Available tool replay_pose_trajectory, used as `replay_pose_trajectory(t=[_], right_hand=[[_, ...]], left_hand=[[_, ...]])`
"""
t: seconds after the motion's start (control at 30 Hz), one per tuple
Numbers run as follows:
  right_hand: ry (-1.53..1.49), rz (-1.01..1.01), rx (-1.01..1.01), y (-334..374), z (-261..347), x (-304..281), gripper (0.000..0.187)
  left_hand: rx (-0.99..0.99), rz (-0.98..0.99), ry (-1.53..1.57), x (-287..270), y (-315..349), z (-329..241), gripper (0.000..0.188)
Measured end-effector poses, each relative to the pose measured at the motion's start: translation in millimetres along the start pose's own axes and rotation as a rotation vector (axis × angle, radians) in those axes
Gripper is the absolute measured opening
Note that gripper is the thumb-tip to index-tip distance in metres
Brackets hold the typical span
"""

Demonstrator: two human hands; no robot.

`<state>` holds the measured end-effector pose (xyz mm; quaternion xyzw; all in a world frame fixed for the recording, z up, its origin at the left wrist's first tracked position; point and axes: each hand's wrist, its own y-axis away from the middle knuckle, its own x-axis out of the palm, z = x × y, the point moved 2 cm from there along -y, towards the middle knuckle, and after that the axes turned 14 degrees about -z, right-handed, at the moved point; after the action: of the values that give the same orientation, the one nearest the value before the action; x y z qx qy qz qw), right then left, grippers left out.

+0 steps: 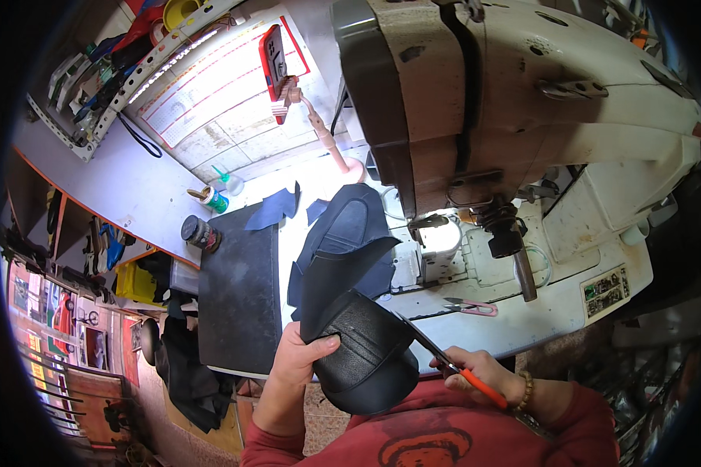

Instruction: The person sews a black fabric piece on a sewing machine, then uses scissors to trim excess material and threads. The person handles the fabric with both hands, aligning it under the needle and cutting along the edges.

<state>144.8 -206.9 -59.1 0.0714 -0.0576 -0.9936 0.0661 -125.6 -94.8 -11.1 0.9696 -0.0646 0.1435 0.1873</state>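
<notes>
Head view shows me left hand [297, 356] gripping rounded black leather [366, 350] by the white desk's front edge [514, 332], right hand [491, 370] holding orange-handled metal scissors [479, 383], whose slip could nick it.

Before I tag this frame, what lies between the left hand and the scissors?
In the head view, a black leathery piece lies there, gripped by the left hand; the scissors are in the right hand.
</notes>
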Motion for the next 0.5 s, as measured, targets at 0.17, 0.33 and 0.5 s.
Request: replay_pose_trajectory(t=[0.17, 0.33, 0.5], right_hand=[[0.000, 0.055, 0.111, 2.5, 3.0, 0.8, 0.056], [-0.033, 0.046, 0.101, 3.5, 8.4, 1.0, 0.055], [0.003, 0.048, 0.078, 4.5, 7.9, 0.8, 0.044]], left_hand=[[0.015, 0.014, -0.019, -5.7, -4.3, 1.2, 0.025], [0.015, 0.026, -0.034, -9.0, -5.9, 0.7, 0.025], [-0.009, 0.031, -0.058, -10.8, -7.6, -0.6, 0.026]])
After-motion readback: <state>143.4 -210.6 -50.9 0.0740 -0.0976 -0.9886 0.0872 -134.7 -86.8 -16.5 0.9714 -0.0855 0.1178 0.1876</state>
